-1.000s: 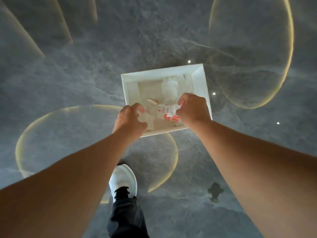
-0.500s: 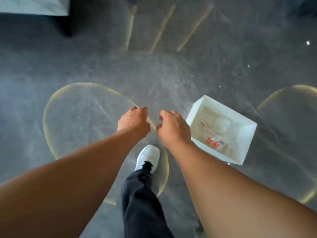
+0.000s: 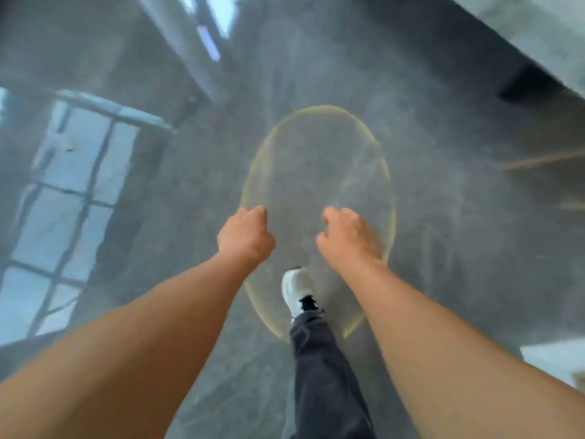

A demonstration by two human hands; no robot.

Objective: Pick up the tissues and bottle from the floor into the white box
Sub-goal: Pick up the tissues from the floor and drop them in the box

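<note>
My left hand (image 3: 245,236) hangs over the grey floor with its fingers curled into a loose fist and nothing in it. My right hand (image 3: 346,237) is beside it, fingers bent but apart, also holding nothing. Only a white corner of the white box (image 3: 552,362) shows at the right edge, behind my right forearm; its contents are hidden. No tissues or bottle lie on the floor in view. The picture is blurred by motion.
My white shoe (image 3: 296,291) and dark trouser leg stand on a pale oval ring of light (image 3: 316,185) on the glossy floor. A window reflection (image 3: 63,201) fills the left. A pale raised edge (image 3: 522,36) runs across the top right.
Both hands left the box empty; the bottle stayed inside it. The view swung left, so the box slid from centre to the far right edge.
</note>
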